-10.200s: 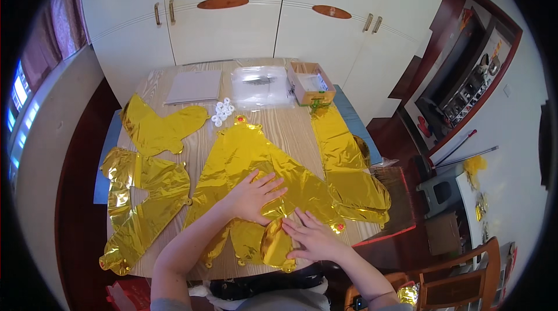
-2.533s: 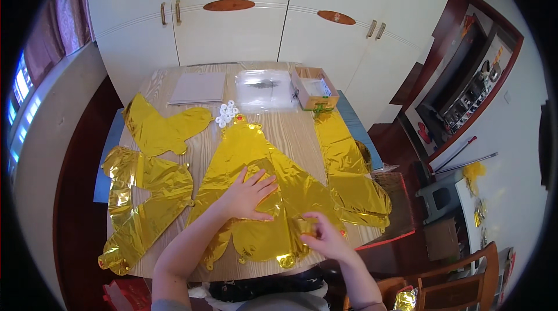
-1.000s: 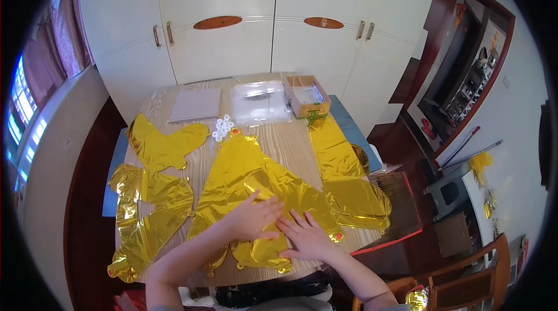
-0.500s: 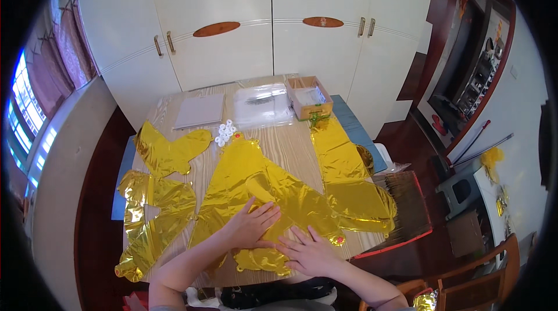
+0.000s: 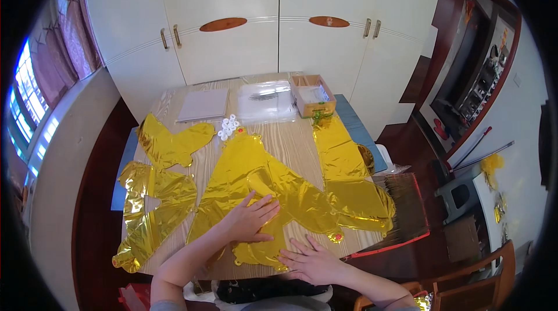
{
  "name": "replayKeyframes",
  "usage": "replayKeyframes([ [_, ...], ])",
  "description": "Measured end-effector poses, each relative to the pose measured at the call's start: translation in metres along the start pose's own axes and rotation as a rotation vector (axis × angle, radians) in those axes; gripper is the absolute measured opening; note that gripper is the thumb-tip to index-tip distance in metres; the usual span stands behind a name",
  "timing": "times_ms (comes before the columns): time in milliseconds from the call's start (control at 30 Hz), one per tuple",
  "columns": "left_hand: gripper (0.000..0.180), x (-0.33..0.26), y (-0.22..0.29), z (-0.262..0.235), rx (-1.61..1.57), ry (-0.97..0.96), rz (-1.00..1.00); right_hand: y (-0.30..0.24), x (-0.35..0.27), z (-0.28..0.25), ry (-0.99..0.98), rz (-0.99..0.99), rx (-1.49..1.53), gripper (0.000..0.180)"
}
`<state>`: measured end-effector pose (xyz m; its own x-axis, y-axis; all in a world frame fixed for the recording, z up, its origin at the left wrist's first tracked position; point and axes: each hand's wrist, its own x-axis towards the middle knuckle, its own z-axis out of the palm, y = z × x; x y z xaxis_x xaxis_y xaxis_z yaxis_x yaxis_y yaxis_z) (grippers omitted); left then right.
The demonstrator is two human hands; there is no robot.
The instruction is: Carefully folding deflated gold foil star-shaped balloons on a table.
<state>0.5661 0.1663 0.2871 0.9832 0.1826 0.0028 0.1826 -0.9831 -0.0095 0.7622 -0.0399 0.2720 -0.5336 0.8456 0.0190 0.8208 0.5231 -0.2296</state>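
The gold foil balloon [image 5: 273, 189] lies flat at the near middle of the table [image 5: 290, 139]. The left hand [image 5: 251, 218] and right hand [image 5: 311, 260] press on it, fingers spread, gripping nothing. Likely light, slippery, crease-prone; best pinched at an edge.

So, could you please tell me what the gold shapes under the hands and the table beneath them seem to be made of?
The gold shapes look like thin metallised foil film, probably uninflated balloons: mirror-bright glare, sharp creases, lying flat. The left hand and right hand both press flat on them. The table looks like pale wood or wood-look laminate: lengthwise grain lines with a soft sheen; which one cannot be told.
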Motion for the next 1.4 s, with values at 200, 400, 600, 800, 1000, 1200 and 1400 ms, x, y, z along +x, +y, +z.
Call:
replayKeyframes([
  [200, 0.066, -0.012, 0.030, 0.005, -0.060, 0.073, -0.038, 0.000, 0.000, -0.001, -0.008, -0.005, -0.003, 0.051],
  [400, 0.060, -0.015, 0.044, 0.008, -0.078, 0.165, -0.088, 0.004, 0.008, -0.018, -0.022, -0.008, 0.068, 0.045],
  [600, 0.058, -0.015, 0.041, 0.008, -0.063, 0.155, -0.080, 0.061, 0.062, -0.025, 0.225, 0.189, 0.312, 0.029],
  [800, 0.058, -0.014, 0.040, 0.007, -0.089, 0.178, -0.080, 0.114, 0.129, 0.003, 0.416, 0.195, 0.145, 0.031],
  [1000, 0.058, -0.014, 0.038, 0.015, -0.131, 0.210, -0.078, 0.145, 0.153, 0.009, 0.363, 0.216, 0.054, 0.036],
  [1200, 0.059, -0.013, 0.037, 0.020, -0.131, 0.208, -0.093, 0.138, 0.153, 0.009, 0.315, 0.179, 0.004, 0.038],
  [1400, 0.058, -0.013, 0.037, 0.020, -0.123, 0.241, -0.082, 0.144, 0.156, 0.003, 0.220, 0.173, 0.000, 0.043],
])
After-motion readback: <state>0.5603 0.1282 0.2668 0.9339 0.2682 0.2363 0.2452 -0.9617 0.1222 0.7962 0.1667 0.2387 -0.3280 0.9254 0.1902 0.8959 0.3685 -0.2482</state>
